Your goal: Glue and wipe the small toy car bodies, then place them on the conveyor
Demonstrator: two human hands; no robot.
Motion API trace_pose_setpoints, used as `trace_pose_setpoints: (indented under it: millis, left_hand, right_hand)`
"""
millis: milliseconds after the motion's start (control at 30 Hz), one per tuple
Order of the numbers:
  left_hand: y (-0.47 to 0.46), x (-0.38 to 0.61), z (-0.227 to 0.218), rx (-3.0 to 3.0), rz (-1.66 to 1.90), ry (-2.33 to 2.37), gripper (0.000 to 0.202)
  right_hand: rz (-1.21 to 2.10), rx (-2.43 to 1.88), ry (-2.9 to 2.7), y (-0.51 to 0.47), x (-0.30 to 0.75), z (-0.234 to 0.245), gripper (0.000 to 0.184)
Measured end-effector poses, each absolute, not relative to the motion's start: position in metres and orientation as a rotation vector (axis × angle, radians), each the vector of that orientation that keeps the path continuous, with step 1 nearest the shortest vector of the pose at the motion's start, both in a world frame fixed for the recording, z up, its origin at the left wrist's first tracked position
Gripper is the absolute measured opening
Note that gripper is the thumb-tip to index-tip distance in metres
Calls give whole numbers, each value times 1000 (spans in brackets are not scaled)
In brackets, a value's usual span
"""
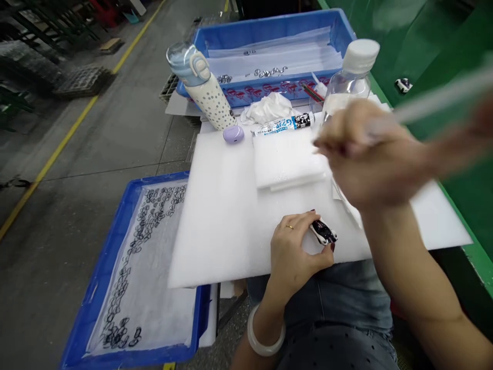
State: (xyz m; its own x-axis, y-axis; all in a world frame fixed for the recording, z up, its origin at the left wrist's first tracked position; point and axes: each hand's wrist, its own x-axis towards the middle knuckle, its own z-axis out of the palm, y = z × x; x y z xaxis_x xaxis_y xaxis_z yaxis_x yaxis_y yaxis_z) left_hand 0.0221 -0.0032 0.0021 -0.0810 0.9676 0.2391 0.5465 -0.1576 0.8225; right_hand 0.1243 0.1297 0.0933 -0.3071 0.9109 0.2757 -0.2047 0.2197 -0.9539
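Note:
My left hand [296, 249] rests on the white foam sheet [223, 216] and pinches a small black and white toy car [324, 232] between thumb and fingers. My right hand [365, 154] is raised above the sheet and smeared by motion. Its fingers are closed on a thin pale stick [435, 103] that points up to the right. A smaller foam pad [288, 156] lies just left of the right hand.
A blue tray [100, 288] with several small clear parts sits at lower left. A blue bin [269, 31] stands at the back. Near it are a dotted flask [204, 87], a clear bottle [348, 77], a lilac case [233, 134], a tube [285, 124] and a green surface [442, 51] at right.

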Motion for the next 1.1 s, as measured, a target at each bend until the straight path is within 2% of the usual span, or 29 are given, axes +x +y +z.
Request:
trace_pose_setpoints:
  millis: [133, 233, 300, 400, 533, 600, 800, 967, 1100]
  left_hand:
    - [-8, 17, -1, 1857, 1060, 1600, 53]
    - [-9, 15, -6, 1944, 1029, 1608, 52]
    - [-8, 16, -9, 1986, 1064, 1648, 48]
    - [-6, 17, -12, 2013, 1097, 1709, 44]
    - [-7, 16, -12, 2011, 1092, 1731, 44]
    - [-8, 16, -11, 1990, 1103, 1738, 43]
    - [-10, 18, -12, 1956, 1109, 1788, 40]
    - [-12, 18, -15, 1973, 1087, 1812, 40]
    - [-12, 18, -15, 1977, 1091, 1813, 39]
  right_hand:
    - [1400, -922, -1506, 169, 100, 82, 56]
    - [1084, -1033, -1513, 163, 134, 75, 51]
    - [854, -1076, -1502, 150, 167, 71, 39]
    - [704, -1362, -1776, 132, 198, 58, 29]
    - [760, -1574, -1990, 122, 196, 39, 24]
    - [809, -1534, -1927, 122, 194, 36, 16]
    - [1056, -1522, -1708, 125, 211, 38, 15]
    - [1023, -1617, -1718, 116, 233, 35, 38]
    - [990, -1672, -1798, 112, 245, 37, 34]
